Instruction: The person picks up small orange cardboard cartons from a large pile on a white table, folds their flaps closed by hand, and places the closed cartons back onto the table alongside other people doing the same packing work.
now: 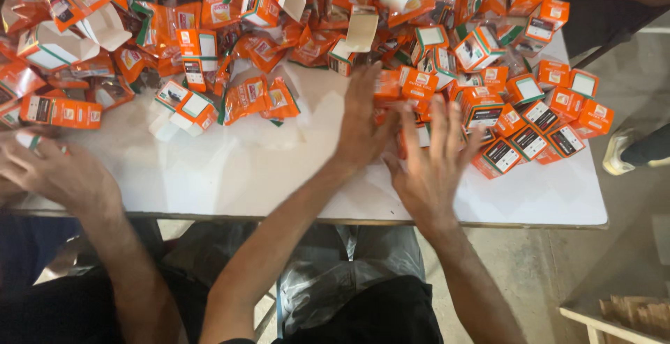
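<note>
Both hands — left hand (361, 124), right hand (433, 162) — are spread flat, nothing gripped, seemingly corralling orange cartons (513, 117) at two o'clock on the tabletop (230, 176).

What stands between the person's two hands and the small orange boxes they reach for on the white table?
Nothing visible does. The left hand and the right hand are already at the near edge of the pile of small orange boxes. Motion blur hides whether the fingers grip any box. The white table before them is bare.
</note>
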